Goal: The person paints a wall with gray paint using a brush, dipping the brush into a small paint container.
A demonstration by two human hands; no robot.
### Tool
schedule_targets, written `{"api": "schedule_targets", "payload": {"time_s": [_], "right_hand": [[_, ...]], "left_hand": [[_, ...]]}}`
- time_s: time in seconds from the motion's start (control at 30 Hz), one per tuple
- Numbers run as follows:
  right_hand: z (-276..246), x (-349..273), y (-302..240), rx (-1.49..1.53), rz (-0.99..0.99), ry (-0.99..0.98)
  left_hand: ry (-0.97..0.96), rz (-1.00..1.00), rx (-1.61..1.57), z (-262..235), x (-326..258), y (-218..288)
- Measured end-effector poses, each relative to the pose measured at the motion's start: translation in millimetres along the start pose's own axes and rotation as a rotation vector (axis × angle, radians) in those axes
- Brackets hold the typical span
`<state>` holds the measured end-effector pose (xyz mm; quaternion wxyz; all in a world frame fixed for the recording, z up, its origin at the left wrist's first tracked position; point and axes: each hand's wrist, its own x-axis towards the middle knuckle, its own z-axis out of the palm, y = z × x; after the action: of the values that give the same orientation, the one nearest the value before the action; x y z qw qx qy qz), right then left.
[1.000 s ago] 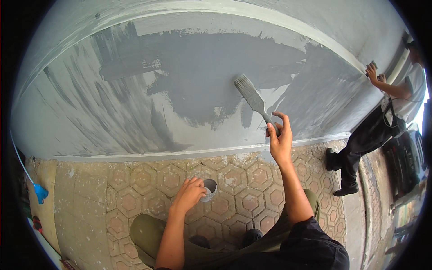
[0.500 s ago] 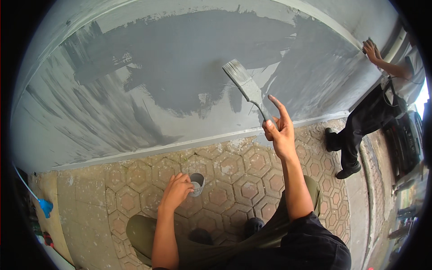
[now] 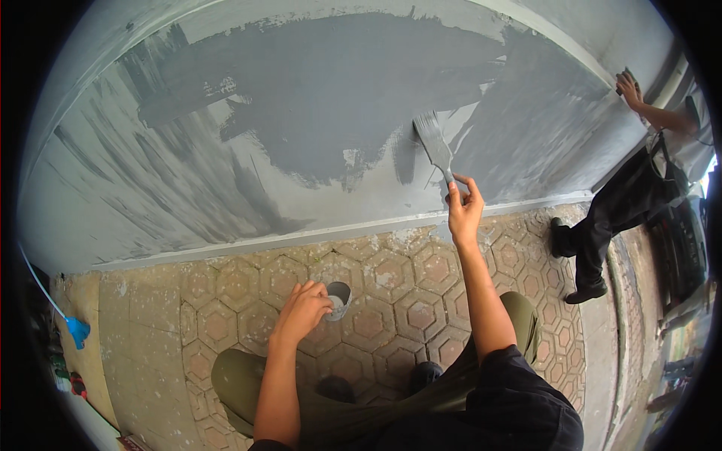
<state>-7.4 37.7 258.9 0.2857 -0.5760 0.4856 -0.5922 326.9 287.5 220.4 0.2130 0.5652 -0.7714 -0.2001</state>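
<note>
My right hand (image 3: 465,214) grips the handle of a wide flat paintbrush (image 3: 436,146) and holds it up to the wall (image 3: 361,209). The bristles touch the wall, or nearly so, at the lower right edge of a dark grey painted patch (image 3: 308,83). Lower down, between my knees and the wall, my left hand (image 3: 303,312) has its fingers closed on the rim of a small grey cup (image 3: 340,295). Something pale grey shows inside the cup, partly hidden by the fingers.
Paint-spotted hexagonal paving (image 3: 368,325) lies below the wall. To the right, another person (image 3: 598,222) stands with a hand raised to the wall, holding a small dark object. A blue brush-like thing (image 3: 77,331) on a thin pole is at the far left.
My right hand has brought the brush right and slightly down, closer to the wall. Its outstretched index finger has bent in to the handle. My left hand stays at the cup.
</note>
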Motion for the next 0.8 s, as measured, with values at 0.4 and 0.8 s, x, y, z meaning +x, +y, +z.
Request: {"api": "schedule_targets", "payload": {"time_s": [0.4, 0.8], "right_hand": [[0.6, -56.1, 141.2, -0.147, 0.555, 0.099], [42.4, -74.5, 20.4, -0.268, 0.137, -0.095]], "left_hand": [[-0.004, 0.024, 0.016, 1.5, 0.1, 7.8], [-0.008, 0.041, 0.013, 7.5, -0.1, 11.4]]}}
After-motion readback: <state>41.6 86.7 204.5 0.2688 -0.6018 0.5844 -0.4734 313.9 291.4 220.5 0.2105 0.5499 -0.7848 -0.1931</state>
